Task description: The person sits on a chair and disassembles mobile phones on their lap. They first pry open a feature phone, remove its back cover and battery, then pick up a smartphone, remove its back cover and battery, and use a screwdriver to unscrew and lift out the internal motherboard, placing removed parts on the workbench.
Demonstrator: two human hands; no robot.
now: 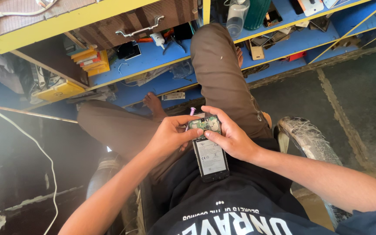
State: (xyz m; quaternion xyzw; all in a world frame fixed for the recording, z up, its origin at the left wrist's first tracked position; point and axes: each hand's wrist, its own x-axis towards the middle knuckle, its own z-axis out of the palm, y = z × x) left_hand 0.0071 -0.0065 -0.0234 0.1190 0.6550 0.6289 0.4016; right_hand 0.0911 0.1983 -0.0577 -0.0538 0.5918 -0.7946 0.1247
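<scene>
- Head view: blue shelf unit (170, 58) with yellow edging across the top, cluttered with small parts and tools
- brown drawer (140, 21) with metal handle hangs open at the shelf's upper left
- person's brown-trousered legs (223, 74) stretch toward the shelf, bare feet against its lower edge
- opened phone (209, 150), back cover off, circuit board and battery exposed, lies on the lap, well clear of the shelf
- left hand (168, 137) closed on the phone's upper left side, thumb across its top
- right hand (231, 135) grips the upper right side, thumb pressing the battery
- small purple-capped tool (192, 111) pokes up just behind the left hand; which hand holds it, cannot tell
</scene>
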